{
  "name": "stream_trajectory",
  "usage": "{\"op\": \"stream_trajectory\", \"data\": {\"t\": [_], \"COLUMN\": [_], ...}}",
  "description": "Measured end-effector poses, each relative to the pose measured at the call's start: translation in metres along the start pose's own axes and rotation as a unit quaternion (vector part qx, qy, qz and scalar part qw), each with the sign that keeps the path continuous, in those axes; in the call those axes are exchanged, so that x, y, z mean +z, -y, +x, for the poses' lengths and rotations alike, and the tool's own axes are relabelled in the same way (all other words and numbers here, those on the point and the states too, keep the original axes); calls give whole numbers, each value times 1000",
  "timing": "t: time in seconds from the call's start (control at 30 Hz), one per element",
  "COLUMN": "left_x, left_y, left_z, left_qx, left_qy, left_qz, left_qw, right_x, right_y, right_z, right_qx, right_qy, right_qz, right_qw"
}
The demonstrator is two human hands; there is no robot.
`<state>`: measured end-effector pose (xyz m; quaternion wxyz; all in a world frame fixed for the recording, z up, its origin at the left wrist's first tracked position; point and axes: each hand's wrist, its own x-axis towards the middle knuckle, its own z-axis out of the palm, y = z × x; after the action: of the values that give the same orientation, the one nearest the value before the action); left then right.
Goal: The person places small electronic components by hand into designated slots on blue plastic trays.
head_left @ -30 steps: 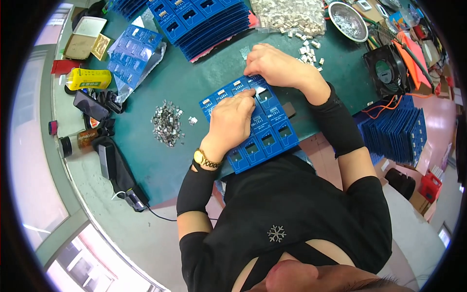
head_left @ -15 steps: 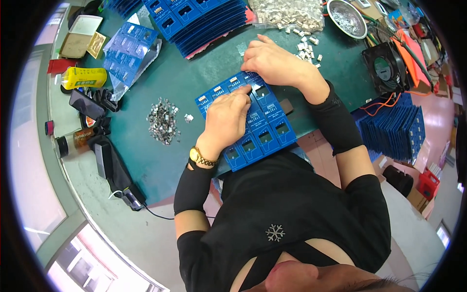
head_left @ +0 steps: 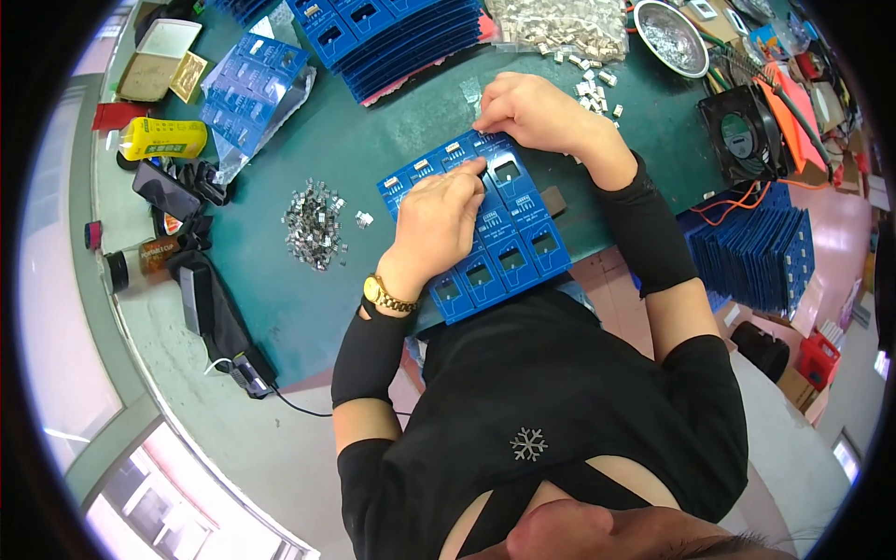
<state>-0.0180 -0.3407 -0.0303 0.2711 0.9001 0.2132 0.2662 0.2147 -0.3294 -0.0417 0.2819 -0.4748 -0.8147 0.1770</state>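
Note:
A blue panel of joined circuit boards [head_left: 509,261] with rectangular cut-outs lies at the near edge of the green table, overlapping my lap. Several small white connectors sit in a row along its far edge. My left hand [head_left: 437,217] rests on the panel's left half, fingers bent and pressed together, the index fingertip near the far row. What is under those fingers is hidden. At the far right corner my right hand [head_left: 537,114] is closed in a pinch, fingertips at the panel's edge. Anything between them is too small to make out.
Left of the panel lies a heap of small metallic parts [head_left: 315,224]. Beyond are a stack of blue panels [head_left: 411,47], a bag of white connectors [head_left: 560,23] with loose ones spilled out, and a metal bowl [head_left: 670,39]. A black fan [head_left: 742,135] stands at right.
My right hand's fingers have curled down toward the panel's far corner; one was raised before. My left hand and the panel stay nearly in place.

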Motion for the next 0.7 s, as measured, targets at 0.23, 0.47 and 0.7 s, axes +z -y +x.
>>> {"op": "stream_trajectory", "data": {"t": [0.23,0.47,0.7], "left_x": [-1,-2,-2], "left_y": [-1,0,0], "left_z": [1,0,4], "left_qx": [-1,-4,-17], "left_qy": [1,-8,12], "left_qz": [0,-2,1], "left_qw": [1000,1000,1000], "right_x": [3,2,0], "right_y": [3,6,21], "right_z": [2,6,12], "right_qx": [-23,-39,125], "right_qy": [-4,6,43], "right_qz": [-50,-98,-75], "right_qw": [998,994,988]}}
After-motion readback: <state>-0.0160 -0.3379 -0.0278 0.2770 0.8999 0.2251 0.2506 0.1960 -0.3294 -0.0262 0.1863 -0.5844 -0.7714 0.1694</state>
